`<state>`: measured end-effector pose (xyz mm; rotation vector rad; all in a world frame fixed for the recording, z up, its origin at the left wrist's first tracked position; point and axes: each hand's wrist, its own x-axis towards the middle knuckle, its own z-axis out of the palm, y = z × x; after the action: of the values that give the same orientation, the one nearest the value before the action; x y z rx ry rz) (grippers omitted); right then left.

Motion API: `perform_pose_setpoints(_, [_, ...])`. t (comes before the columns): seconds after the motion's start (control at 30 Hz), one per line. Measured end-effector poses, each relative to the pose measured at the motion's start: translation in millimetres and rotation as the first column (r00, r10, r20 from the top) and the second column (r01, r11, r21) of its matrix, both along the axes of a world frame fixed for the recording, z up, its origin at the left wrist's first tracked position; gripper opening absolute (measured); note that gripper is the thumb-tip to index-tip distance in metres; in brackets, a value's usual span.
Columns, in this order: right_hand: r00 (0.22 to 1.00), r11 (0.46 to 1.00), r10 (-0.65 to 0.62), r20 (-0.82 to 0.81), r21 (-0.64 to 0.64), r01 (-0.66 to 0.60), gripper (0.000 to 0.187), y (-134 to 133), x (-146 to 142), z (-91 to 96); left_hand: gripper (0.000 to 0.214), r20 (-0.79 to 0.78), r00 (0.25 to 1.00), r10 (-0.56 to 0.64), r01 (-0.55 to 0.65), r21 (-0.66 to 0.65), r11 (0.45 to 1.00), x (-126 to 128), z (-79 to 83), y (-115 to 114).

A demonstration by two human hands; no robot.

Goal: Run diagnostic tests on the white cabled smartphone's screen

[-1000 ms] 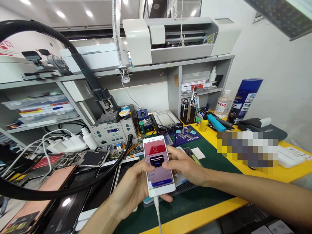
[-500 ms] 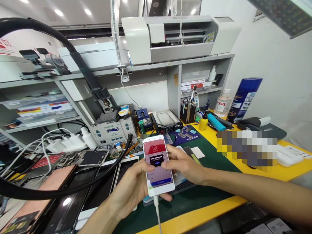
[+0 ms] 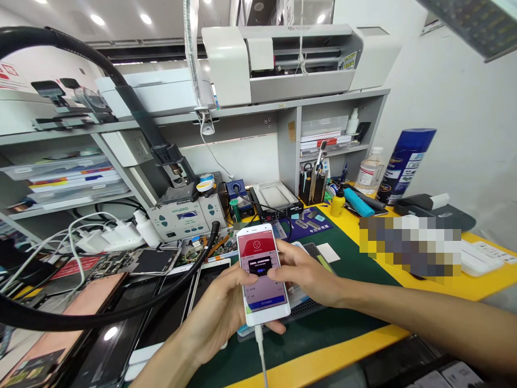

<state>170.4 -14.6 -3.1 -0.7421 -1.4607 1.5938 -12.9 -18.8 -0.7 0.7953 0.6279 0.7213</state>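
A white smartphone (image 3: 264,293) is held upright, tilted toward me, above the green mat (image 3: 347,253). Its lit screen has a red top with a sad face and a dark pop-up in the middle. My left hand (image 3: 226,302) is closed around its left edge and underside, thumb on the glass. From the right side, my right hand (image 3: 302,272) grips it too, its thumb near the pop-up. A white charging cable (image 3: 260,345) is plugged into the bottom edge. Under the hands lies a dark perforated pad (image 3: 309,307), partly hidden.
Left of the hands lie several phones and panels, among them a pink back cover (image 3: 81,318). A thick black hose (image 3: 121,320) loops over them from the hot-air station (image 3: 186,218). A yellow bottle (image 3: 337,203) and blue spray can (image 3: 406,167) stand at right.
Both hands and the phone stay in place. The small blue waveform in the screen's pop-up looks slightly different; the view has barely shifted.
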Motion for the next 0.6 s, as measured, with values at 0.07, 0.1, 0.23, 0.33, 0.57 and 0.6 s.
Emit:
perform_pose_setpoints(0.07, [1.000,1.000,-0.002,0.004,-0.005,0.002,0.030,-0.2,0.2,0.7,0.034,-0.001,1.000,-0.001,0.001,0.002,1.000,0.2,0.6,0.1])
perform_pose_setpoints(0.1, [1.000,1.000,-0.001,0.006,-0.007,0.001,0.031,-0.3,0.3,1.0,0.034,0.000,1.000,-0.002,0.002,0.003,1.000,0.4,0.8,0.1])
perform_pose_setpoints(0.23, [1.000,1.000,0.002,-0.001,-0.003,-0.002,0.033,-0.3,0.0,1.3,0.033,-0.005,1.000,-0.008,0.008,0.012,1.000,0.7,1.1,0.1])
perform_pose_setpoints(0.33, [1.000,1.000,-0.002,-0.003,-0.006,0.002,0.031,-0.3,-0.4,1.0,0.033,-0.009,1.000,-0.004,0.004,0.011,1.000,0.6,0.7,-0.7])
perform_pose_setpoints(0.57, [1.000,1.000,-0.002,-0.004,0.001,0.002,0.030,0.2,-0.1,0.8,0.034,-0.003,1.000,0.001,-0.001,0.007,1.000,0.5,0.2,-2.1])
perform_pose_setpoints(0.6, [1.000,1.000,-0.001,-0.004,0.002,0.001,0.030,0.4,-0.2,0.6,0.034,-0.001,1.000,0.002,-0.002,0.006,1.000,0.5,0.2,-2.0])
